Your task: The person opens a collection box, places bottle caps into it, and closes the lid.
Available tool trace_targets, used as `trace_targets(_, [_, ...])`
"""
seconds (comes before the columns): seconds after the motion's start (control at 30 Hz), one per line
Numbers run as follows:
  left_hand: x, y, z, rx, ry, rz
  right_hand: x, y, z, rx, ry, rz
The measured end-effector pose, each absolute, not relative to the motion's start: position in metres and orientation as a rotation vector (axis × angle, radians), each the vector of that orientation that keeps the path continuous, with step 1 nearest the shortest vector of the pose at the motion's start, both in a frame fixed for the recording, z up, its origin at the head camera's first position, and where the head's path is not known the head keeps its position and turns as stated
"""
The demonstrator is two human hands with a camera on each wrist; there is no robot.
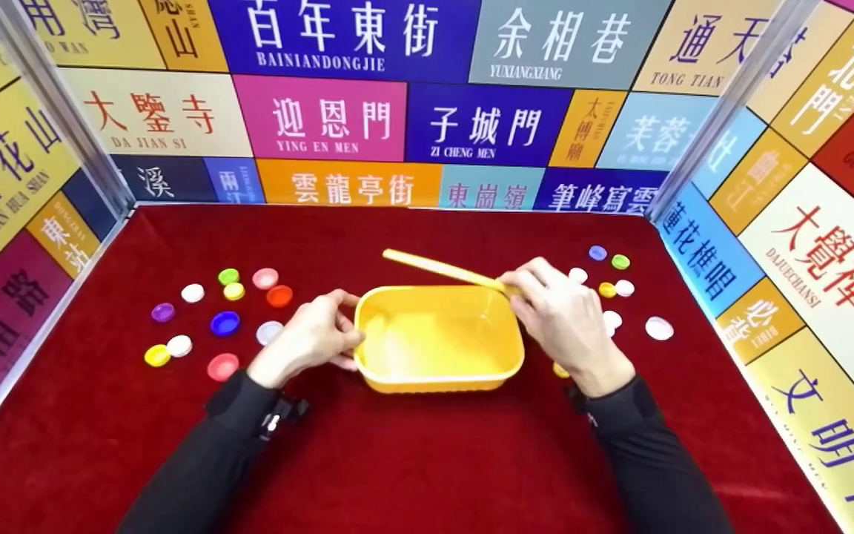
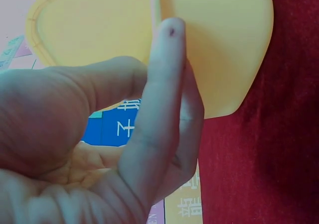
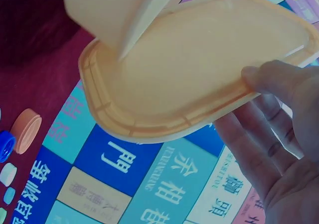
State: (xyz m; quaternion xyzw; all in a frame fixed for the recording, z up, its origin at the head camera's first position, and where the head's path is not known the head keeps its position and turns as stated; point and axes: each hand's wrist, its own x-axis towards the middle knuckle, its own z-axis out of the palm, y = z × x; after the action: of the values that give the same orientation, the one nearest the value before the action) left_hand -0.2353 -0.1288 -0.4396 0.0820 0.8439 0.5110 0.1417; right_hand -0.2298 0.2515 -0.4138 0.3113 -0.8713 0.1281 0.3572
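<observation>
A yellow rectangular plastic box (image 1: 438, 386) stands open-topped on the cloth. At its left end my left hand (image 1: 313, 331) grips the rim and wall; in the left wrist view one fingertip (image 2: 172, 32) lies against the edge of the box wall (image 2: 224, 50). Above the far right of the box, my right hand (image 1: 557, 311) holds the matching yellow lid (image 1: 442, 268), seen edge-on from the head. The right wrist view shows the underside of the lid (image 3: 199, 59), pinched at one edge between thumb (image 3: 269, 77) and fingers.
Bottle caps of several colours lie left of the box, among them a blue cap (image 1: 224, 323) and a red cap (image 1: 279, 296). More caps lie on the right, including a white cap (image 1: 659, 328). Printed panels (image 1: 323, 119) wall in the red cloth (image 1: 427, 460).
</observation>
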Motion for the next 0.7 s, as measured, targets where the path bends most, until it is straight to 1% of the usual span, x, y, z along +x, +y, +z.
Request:
trace_targets(0.4, [-0.234,-0.125,-0.44,0.241,2.483,1.451,-0.254,0.266,-0.425,0.712,-2.248,0.506])
trace_targets(0.7, [-0.234,-0.121,-0.442,0.241,2.549,1.407,-0.277,0.271,-0.425,0.609,-2.229,0.684])
